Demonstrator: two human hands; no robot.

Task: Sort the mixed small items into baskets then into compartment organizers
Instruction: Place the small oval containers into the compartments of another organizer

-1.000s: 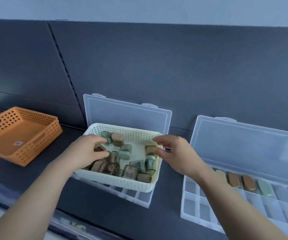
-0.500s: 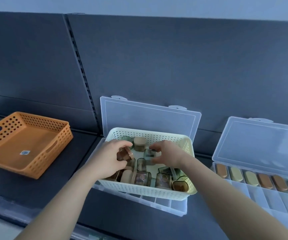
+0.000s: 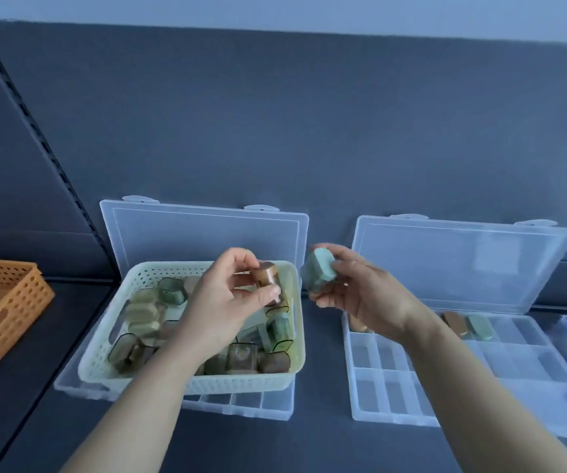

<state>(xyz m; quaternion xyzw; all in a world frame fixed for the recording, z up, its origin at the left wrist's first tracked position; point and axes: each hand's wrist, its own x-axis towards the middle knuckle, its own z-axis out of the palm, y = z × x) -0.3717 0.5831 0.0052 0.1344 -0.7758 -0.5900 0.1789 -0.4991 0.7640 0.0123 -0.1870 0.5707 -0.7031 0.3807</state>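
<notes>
The left hand pinches a brown-capped item between thumb and fingers, above the pale basket. The right hand grips a green item just outside the basket's 2 o'clock corner. The hands are near each other but not touching.

The pale basket holds the mixed items, brown and green, and sits on the left organizer, whose lid stands open at 12 o'clock. At 3 o'clock lies the right organizer, also open. The right wrist partly hides its stored items in the back row. An orange basket stands at 9 o'clock on the tabletop.
</notes>
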